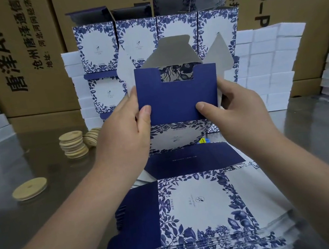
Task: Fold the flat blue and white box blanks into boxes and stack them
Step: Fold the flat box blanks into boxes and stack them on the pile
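Centrally, in the head view, a half-formed box [181, 134] is held upright above the steel table [28, 163]. Its navy panel [177, 99] faces the camera, and its grey tuck flap [170, 50] and two pointed side flaps stand open toward 12 o'clock. The left hand [126, 127] grips the panel's 9 o'clock edge and the right hand [239, 110] its 3 o'clock edge. Each hand is narrowed to a pinch, thumb flat on the navy face and fingers wrapped behind, where they are mostly hidden. At 6 o'clock lies the pile of flat blanks [202, 213], fanned slightly, with the held piece's lower end just above its far edge. At 12 o'clock the finished boxes [138, 42] stand stacked in rows, the top row with lids still raised, against brown cartons [31, 58]. White slabs [272, 58] are stacked at 2 to 3 o'clock and again at 9 to 10 o'clock, and wooden discs [73, 144] are stacked at 9 o'clock. The likely step is closing one end. If the thumbs press unevenly, the panel could crease off its score line or its notch could miss the mating tab. If the open side flaps are not tucked first, they could be trapped outside. Pushing forward could tip the stacked boxes behind, which stand close.
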Action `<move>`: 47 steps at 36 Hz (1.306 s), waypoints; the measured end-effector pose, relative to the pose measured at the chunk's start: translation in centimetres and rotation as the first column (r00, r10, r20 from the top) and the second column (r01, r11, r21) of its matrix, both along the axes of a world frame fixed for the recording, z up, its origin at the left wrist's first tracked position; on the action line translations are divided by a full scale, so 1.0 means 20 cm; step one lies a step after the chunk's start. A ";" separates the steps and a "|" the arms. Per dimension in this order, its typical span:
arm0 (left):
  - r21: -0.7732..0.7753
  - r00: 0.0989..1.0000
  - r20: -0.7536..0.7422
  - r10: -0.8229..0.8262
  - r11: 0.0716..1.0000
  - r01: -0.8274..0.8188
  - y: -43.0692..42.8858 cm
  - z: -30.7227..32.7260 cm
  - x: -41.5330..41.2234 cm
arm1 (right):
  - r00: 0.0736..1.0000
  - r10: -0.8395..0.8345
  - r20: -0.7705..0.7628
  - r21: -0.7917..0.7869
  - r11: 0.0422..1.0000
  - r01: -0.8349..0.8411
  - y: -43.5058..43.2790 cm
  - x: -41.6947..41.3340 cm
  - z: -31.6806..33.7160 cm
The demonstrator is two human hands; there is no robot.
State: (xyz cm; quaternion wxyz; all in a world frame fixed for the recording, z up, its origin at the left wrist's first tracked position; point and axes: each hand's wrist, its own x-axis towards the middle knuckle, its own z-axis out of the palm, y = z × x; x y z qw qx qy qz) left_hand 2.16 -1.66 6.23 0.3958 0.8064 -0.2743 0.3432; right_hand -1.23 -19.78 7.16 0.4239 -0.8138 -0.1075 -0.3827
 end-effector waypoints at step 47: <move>-0.190 0.994 -0.101 -0.030 0.982 0.010 -0.06 -0.09 0.01 | 0.853 0.173 0.492 0.017 0.978 -0.208 -0.01 0.02 -0.06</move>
